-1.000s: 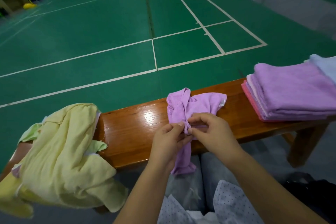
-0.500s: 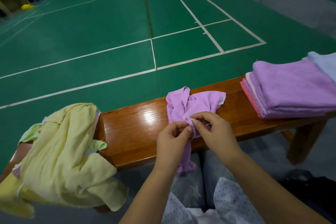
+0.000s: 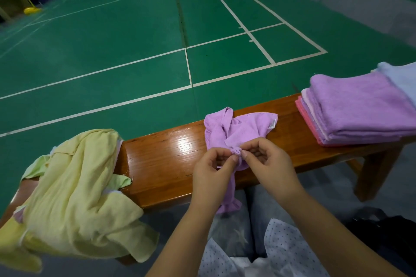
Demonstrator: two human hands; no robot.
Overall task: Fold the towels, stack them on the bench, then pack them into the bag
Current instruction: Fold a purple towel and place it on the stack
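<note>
Yellow towels (image 3: 74, 198) heaped on the bench's (image 3: 162, 164) left end, my left hand (image 3: 211, 173) and right hand (image 3: 267, 166) pinching one bunched spot of the crumpled purple towel (image 3: 238, 130) mid-bench, its tail dangling off the near edge, folded stack (image 3: 360, 108) sitting at the right.

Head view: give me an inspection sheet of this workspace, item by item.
Surface: glossy wooden bench, bare in the middle.
Job's things: crumpled purple towel on the bench, one end hanging over the near edge; folded stack on the bench's right end, purple on top; unfolded yellow towels heaped on the left end.
Clutter: dark object on the floor at right, unclear what it is.
Grippers: left hand and right hand both pinch the purple towel.
Cables: nothing seen.
Surroundings: green court floor with white lines.
</note>
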